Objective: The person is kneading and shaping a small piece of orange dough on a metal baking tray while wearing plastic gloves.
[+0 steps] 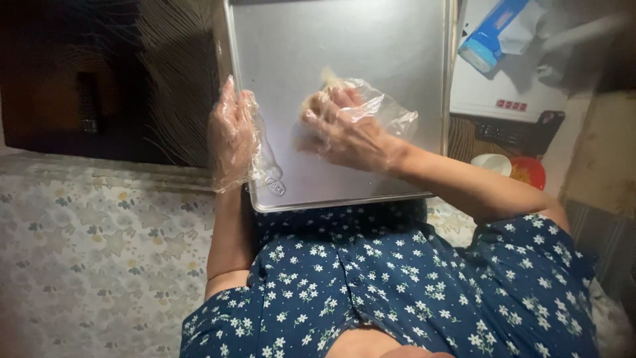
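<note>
A small pale lump of what may be dough (327,78) sits near the middle of the flat silver metal baking tray (397,53), pinched at the fingertips of the right hand (344,129) in its clear plastic glove. The left hand (232,136), also gloved, grips the tray's left edge with fingers together. A blue box (493,30) lies beyond the tray's right edge.

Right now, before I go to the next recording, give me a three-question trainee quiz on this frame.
1. True or false: both hands wear clear plastic gloves.
2. Which hand grips the edge of the metal tray? A left hand B right hand
3. What does the right hand press on the tray?

Key: 1 true. 2 A. 3 a small pale lump, seemingly dough; too blurred to be sure.
</note>
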